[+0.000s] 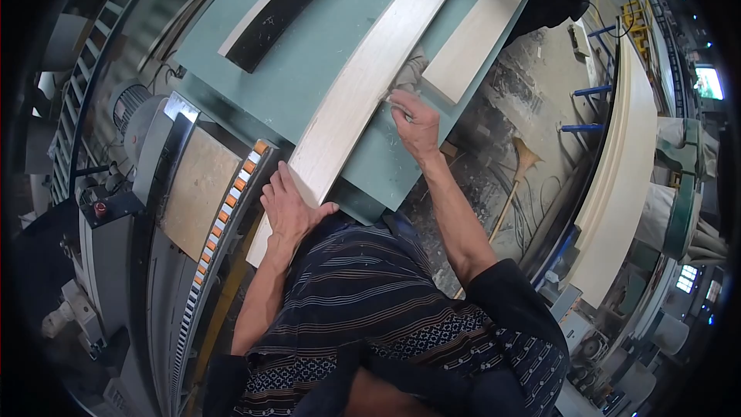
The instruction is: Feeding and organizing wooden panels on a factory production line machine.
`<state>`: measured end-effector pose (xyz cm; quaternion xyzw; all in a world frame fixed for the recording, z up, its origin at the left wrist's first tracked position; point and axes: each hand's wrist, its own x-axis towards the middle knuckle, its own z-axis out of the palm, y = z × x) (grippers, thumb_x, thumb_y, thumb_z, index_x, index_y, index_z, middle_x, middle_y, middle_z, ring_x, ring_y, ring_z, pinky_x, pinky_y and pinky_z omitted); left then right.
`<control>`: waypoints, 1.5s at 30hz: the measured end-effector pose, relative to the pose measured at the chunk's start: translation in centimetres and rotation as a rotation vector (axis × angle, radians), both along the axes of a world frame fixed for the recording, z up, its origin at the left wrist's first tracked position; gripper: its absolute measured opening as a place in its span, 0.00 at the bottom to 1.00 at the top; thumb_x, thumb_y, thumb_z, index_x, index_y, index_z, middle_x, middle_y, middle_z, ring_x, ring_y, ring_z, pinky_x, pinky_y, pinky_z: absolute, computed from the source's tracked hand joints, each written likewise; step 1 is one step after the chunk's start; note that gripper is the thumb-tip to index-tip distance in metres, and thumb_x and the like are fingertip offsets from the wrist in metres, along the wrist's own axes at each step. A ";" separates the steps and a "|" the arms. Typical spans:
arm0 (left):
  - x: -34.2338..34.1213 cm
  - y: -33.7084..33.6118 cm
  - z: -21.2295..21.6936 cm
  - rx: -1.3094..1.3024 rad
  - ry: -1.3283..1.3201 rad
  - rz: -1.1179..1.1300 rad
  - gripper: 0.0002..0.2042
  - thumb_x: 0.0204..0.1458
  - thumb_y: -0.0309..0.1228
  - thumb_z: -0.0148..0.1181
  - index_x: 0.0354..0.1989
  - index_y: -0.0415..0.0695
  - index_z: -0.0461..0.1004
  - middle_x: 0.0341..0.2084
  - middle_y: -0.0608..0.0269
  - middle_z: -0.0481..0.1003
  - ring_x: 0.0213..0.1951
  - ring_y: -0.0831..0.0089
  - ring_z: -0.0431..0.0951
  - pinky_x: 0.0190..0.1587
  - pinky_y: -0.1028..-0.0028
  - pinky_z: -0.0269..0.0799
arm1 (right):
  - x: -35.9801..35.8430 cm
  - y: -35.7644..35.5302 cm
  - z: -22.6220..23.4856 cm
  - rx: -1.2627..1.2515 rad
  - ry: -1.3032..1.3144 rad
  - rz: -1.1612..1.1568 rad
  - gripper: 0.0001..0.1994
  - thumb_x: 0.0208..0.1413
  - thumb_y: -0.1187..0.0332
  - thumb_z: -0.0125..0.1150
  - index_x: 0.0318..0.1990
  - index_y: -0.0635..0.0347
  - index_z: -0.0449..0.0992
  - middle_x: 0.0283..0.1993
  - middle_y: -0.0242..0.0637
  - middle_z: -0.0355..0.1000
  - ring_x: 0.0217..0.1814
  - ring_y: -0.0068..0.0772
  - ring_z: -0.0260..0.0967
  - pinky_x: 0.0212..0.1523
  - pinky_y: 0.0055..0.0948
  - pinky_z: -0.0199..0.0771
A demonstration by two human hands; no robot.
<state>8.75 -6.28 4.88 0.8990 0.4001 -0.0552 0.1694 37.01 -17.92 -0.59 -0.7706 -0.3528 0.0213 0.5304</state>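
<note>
Nearest the body, left hand: laid flat, palm down, fingers spread and together with nothing clamped between them, pressing the near end of the long pale wooden board; thumb hooked over the board's right edge; board end just past the wrist, projecting off the near edge of the teal-green flat panel on which the rest of it lies.

Beyond that grip, right hand: arm stretched forward, fingertips against the board's right edge about mid-length; whether they pinch the edge or only touch it cannot be told.

Board: long axis running from near-left to far-right, away from the body; near end under the left palm, far end leaving the picture at the top; broad face up.

Handling, as a judgement: keep the left palm weighted on the overhanging end so it cannot tip; steady the edge sideways with the right fingertips; move both hands along the long axis together so the board does not swing.

Left of the left hand: grey machine bed with a row of orange and white rollers; beyond, a black-faced strip; right of the right hand, a shorter pale wooden plank, apart from the board.
</note>
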 end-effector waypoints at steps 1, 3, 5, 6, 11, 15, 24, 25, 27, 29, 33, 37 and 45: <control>0.3 0.0 0.0 0.004 -0.006 -0.004 0.69 0.25 0.60 0.82 0.72 0.28 0.50 0.59 0.39 0.65 0.54 0.48 0.67 0.58 0.55 0.61 | 0.1 0.3 0.0 0.024 -0.031 0.006 0.11 0.52 0.78 0.64 0.44 0.63 0.84 0.47 0.45 0.83 0.49 0.42 0.82 0.51 0.31 0.80; 0.7 0.0 -0.3 -0.002 0.023 0.014 0.69 0.26 0.60 0.82 0.73 0.28 0.49 0.57 0.39 0.67 0.56 0.45 0.67 0.59 0.52 0.62 | -0.1 -0.3 0.0 -0.006 -0.030 0.022 0.12 0.52 0.79 0.64 0.44 0.63 0.83 0.47 0.45 0.83 0.49 0.42 0.82 0.51 0.31 0.80; 0.9 0.1 -0.5 -0.007 0.030 0.026 0.67 0.27 0.57 0.83 0.72 0.29 0.50 0.57 0.39 0.67 0.55 0.46 0.67 0.59 0.53 0.62 | 0.0 -0.4 0.2 -0.039 -0.030 0.040 0.12 0.52 0.80 0.63 0.44 0.63 0.83 0.46 0.45 0.83 0.48 0.42 0.82 0.50 0.32 0.81; 1.0 0.1 -0.6 -0.016 0.044 0.043 0.65 0.27 0.53 0.83 0.71 0.29 0.51 0.56 0.39 0.67 0.55 0.46 0.67 0.59 0.53 0.62 | 0.2 -0.2 0.3 -0.016 -0.029 0.028 0.12 0.52 0.79 0.63 0.44 0.64 0.83 0.46 0.45 0.83 0.48 0.42 0.82 0.49 0.32 0.81; 0.8 0.2 0.1 -0.058 -0.008 0.054 0.58 0.27 0.45 0.83 0.68 0.32 0.55 0.52 0.42 0.68 0.52 0.48 0.68 0.56 0.53 0.64 | 2.0 0.6 3.0 -0.047 -0.018 -0.113 0.11 0.53 0.73 0.64 0.43 0.65 0.83 0.44 0.45 0.83 0.45 0.39 0.83 0.46 0.31 0.81; -0.5 0.0 0.2 -0.013 -0.058 0.068 0.56 0.27 0.41 0.82 0.67 0.33 0.56 0.50 0.44 0.67 0.50 0.50 0.66 0.55 0.55 0.62 | 4.0 0.9 6.1 -0.235 0.201 -0.074 0.12 0.53 0.70 0.64 0.43 0.66 0.83 0.39 0.48 0.83 0.40 0.34 0.82 0.44 0.31 0.80; -2.2 0.4 -0.8 -0.042 -0.114 0.099 0.56 0.27 0.43 0.83 0.67 0.34 0.57 0.51 0.45 0.67 0.51 0.49 0.67 0.55 0.54 0.64 | 7.4 5.9 7.4 -0.631 -0.251 0.210 0.15 0.52 0.65 0.64 0.44 0.64 0.83 0.37 0.54 0.81 0.42 0.53 0.81 0.46 0.42 0.81; -2.3 0.5 -0.8 -0.044 -0.116 0.094 0.56 0.27 0.43 0.83 0.67 0.34 0.57 0.52 0.45 0.67 0.51 0.50 0.67 0.55 0.54 0.64 | 7.7 6.7 7.7 -0.638 -0.254 0.214 0.15 0.52 0.65 0.64 0.44 0.64 0.83 0.37 0.54 0.81 0.42 0.53 0.81 0.46 0.42 0.81; -2.3 0.4 -0.9 -0.053 -0.122 0.089 0.56 0.27 0.44 0.83 0.67 0.34 0.57 0.51 0.45 0.67 0.51 0.50 0.67 0.55 0.54 0.64 | 8.0 7.8 8.2 -0.883 -0.322 0.288 0.15 0.52 0.67 0.63 0.45 0.63 0.83 0.40 0.55 0.81 0.46 0.55 0.80 0.49 0.44 0.80; -2.4 0.5 -1.0 -0.059 -0.126 0.097 0.56 0.27 0.44 0.82 0.67 0.34 0.57 0.51 0.45 0.67 0.50 0.50 0.67 0.55 0.54 0.64 | 7.1 9.0 8.7 -0.954 -0.327 0.322 0.15 0.51 0.68 0.63 0.45 0.62 0.83 0.41 0.55 0.81 0.46 0.55 0.80 0.49 0.44 0.80; -2.8 0.5 -1.1 -0.046 -0.150 0.096 0.56 0.27 0.44 0.82 0.67 0.34 0.57 0.51 0.46 0.68 0.50 0.50 0.67 0.54 0.54 0.64 | 5.0 9.9 9.3 -1.044 -0.373 0.398 0.15 0.50 0.69 0.63 0.45 0.62 0.83 0.42 0.55 0.81 0.46 0.56 0.80 0.50 0.45 0.80; -2.8 0.6 -1.1 -0.040 -0.161 0.093 0.56 0.28 0.43 0.82 0.68 0.33 0.57 0.50 0.46 0.67 0.50 0.50 0.67 0.54 0.54 0.63 | 3.1 9.9 8.9 -1.026 -0.355 0.436 0.14 0.49 0.68 0.63 0.44 0.62 0.84 0.40 0.55 0.81 0.45 0.57 0.80 0.49 0.46 0.80; -2.6 0.7 -0.4 -0.074 -0.107 0.068 0.56 0.31 0.43 0.82 0.68 0.30 0.56 0.53 0.44 0.66 0.52 0.52 0.66 0.56 0.56 0.62 | -1.9 8.7 7.8 -0.998 -0.392 0.544 0.11 0.49 0.69 0.64 0.39 0.62 0.84 0.37 0.55 0.80 0.42 0.57 0.80 0.46 0.47 0.81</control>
